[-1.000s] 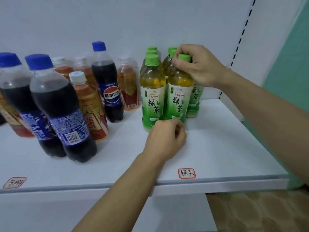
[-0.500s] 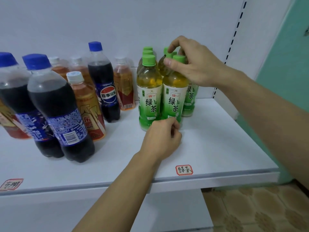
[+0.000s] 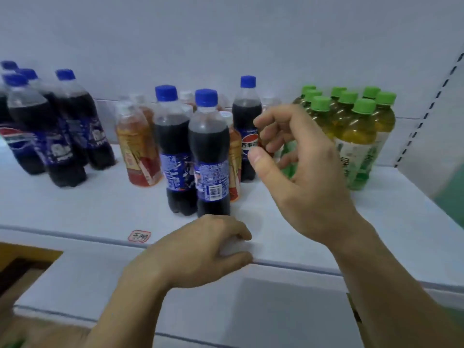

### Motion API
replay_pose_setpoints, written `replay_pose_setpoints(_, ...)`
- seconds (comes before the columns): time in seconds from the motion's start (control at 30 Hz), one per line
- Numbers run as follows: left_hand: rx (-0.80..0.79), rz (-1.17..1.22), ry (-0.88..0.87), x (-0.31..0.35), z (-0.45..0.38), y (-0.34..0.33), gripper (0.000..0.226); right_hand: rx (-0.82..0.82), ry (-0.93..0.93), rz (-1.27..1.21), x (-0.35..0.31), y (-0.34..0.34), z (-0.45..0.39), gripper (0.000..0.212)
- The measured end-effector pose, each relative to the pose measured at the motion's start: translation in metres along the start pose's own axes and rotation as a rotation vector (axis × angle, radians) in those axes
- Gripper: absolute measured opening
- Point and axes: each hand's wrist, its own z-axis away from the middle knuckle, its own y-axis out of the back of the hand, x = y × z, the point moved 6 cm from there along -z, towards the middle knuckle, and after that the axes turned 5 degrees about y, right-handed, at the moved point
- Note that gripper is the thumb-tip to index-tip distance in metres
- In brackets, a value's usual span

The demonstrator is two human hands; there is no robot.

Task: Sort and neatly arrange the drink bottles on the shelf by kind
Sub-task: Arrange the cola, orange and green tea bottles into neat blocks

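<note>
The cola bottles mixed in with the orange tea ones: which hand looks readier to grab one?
Probably the right hand: it is raised, empty, fingers loosely curled, beside the label-forward cola bottle. The left hand rests on the shelf edge.

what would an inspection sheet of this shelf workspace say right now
surface: white flat shelf board, small red-edged label sticker by its front edge
job's things: green-capped green tea bottles grouped at right; blue-capped dark cola bottles split, one cluster far left, two at front centre, one further back; white-capped amber tea bottles mixed among the centre colas
clutter: nothing seen
grip: left hand rests on the shelf's front edge, holding nothing; right hand is raised in front of the bottles, fingers loosely curled, empty
cables: nothing seen
surroundings: white back panel, slotted upright at right
</note>
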Motion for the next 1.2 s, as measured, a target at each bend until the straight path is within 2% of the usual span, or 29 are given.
replay_pose_setpoints(0.1, 0.041, -0.050, 0.137, -0.066, 0.053, 0.034, 0.042, -0.016, 0.040, -0.199, -0.032, -0.058, 0.000, 0.027)
replay_pose_setpoints(0.2, 0.153, -0.060, 0.276, -0.131, 0.090, 0.064, 0.040, -0.061, 0.026, -0.309, -0.056, -0.123, -0.008, 0.024)
replay_pose_setpoints(0.33, 0.353, -0.044, 0.400, -0.209, 0.125, 0.092, 0.040, -0.149, -0.059, -0.378, -0.080, -0.210, -0.027, 0.024)
replay_pose_setpoints(0.57, 0.686, 0.062, 0.533, -0.346, 0.192, 0.114, 0.041, -0.276, -0.007, -0.427, -0.146, -0.357, -0.067, 0.026)
replay_pose_setpoints(0.7, 0.796, 0.129, 0.644, -0.409, 0.209, 0.117, 0.035, -0.375, 0.005, -0.424, -0.183, -0.447, -0.117, 0.025)
replay_pose_setpoints(0.83, 0.882, 0.240, 0.748, -0.444, 0.195, 0.113, 0.018, -0.387, 0.059, -0.284, -0.206, -0.539, -0.191, 0.029)
replay_pose_setpoints(0.93, 0.902, 0.139, 0.697, -0.451, 0.189, 0.099, 0.028, -0.329, 0.046, -0.175, -0.206, -0.585, -0.245, 0.040)
replay_pose_setpoints(1.0, 0.877, 0.113, 0.651, -0.456, 0.190, 0.094, 0.031, -0.362, 0.027, -0.088, -0.201, -0.611, -0.266, 0.042)
replay_pose_setpoints(1.1, 0.861, 0.092, 0.624, -0.457, 0.190, 0.095, 0.027, -0.446, -0.018, 0.053, -0.188, -0.636, -0.273, 0.033)
replay_pose_setpoints(1.2, 0.873, 0.104, 0.608, -0.456, 0.190, 0.095, 0.027, -0.386, -0.009, 0.147, -0.182, -0.629, -0.272, 0.032)
